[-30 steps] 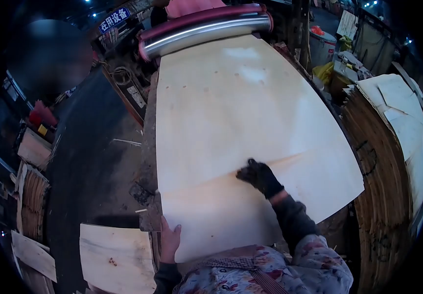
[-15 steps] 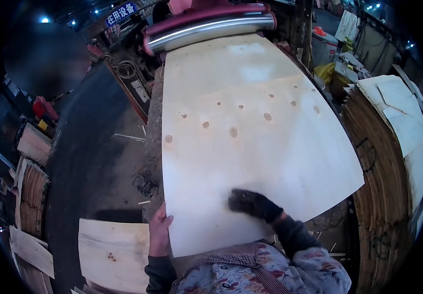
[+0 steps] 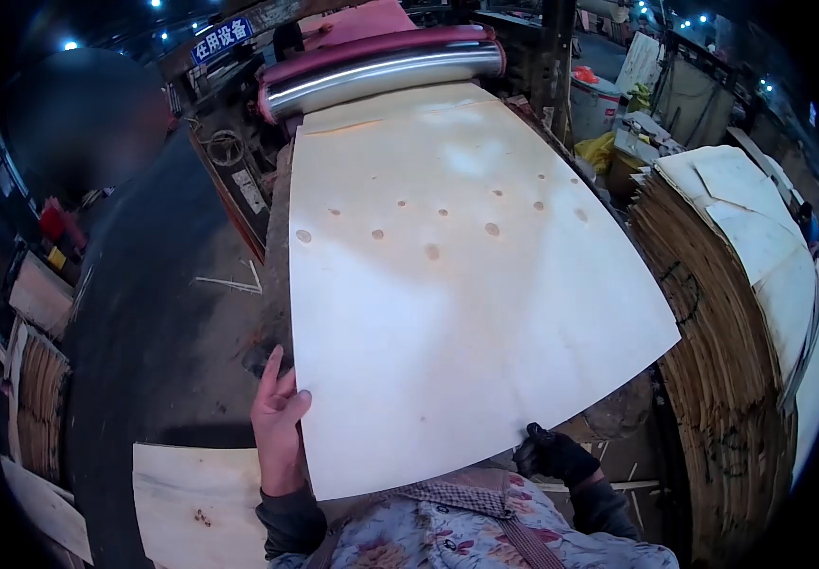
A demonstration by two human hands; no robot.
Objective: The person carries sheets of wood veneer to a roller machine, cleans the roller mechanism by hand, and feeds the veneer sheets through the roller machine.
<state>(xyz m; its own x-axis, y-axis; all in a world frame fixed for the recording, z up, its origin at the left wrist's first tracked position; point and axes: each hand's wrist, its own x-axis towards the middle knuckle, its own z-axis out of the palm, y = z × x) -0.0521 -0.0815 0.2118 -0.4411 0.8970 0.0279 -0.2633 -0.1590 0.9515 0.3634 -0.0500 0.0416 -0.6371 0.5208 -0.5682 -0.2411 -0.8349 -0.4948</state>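
Observation:
A large pale wood veneer sheet (image 3: 485, 332) with several dark knots stretches from in front of me to the rollers (image 3: 386, 81) at the far end. My left hand (image 3: 279, 417), bare, is at the sheet's left edge near the front corner. Its thumb touches the edge, while the fingers extend upward and apart beside it. In a black glove, my right hand (image 3: 556, 457) grips the front edge right of centre, thumb on top; its other fingers are partly hidden.
Tall stacks of veneer (image 3: 713, 351) stand on the right. Another veneer sheet (image 3: 196, 503) lies low at the left, with a smaller stack (image 3: 42, 403) beyond it. A grey bin (image 3: 592, 104) stands at the back right, and a person's arm (image 3: 291, 38) shows behind the rollers.
My right hand has moved from above the sheet's surface to its front edge and taken hold there. My left hand's fingers have spread upward. The view has shifted slightly.

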